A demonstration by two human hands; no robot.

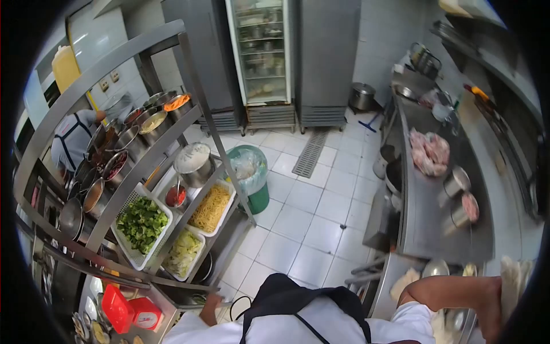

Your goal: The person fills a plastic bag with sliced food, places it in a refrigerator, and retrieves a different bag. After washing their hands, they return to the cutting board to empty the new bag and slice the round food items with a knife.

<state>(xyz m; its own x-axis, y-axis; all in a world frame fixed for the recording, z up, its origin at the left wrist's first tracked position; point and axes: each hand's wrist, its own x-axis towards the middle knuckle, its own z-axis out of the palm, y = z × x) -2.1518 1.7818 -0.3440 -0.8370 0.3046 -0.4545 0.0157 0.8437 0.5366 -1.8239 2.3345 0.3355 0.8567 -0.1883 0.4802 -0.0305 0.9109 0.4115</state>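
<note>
My left hand is low at the front edge of the metal rack, beside a dark cable. Its fingers are too small and partly hidden to read. At the lower right edge, my right hand is bent downward past the forearm, touching or very near a whitish cloth. Its fingers are not clear, so a grip on the cloth cannot be confirmed. Close to the left hand, the rack holds a basket of green leafy vegetables, a tray of chopped pale greens and a tray of yellow noodles.
A red kitchen scale stands lower left. A green bin is beside the rack, and a floor drain runs through white tiles. Raw meat in plastic and metal pots sit on the right counter. A co-worker stands behind the rack.
</note>
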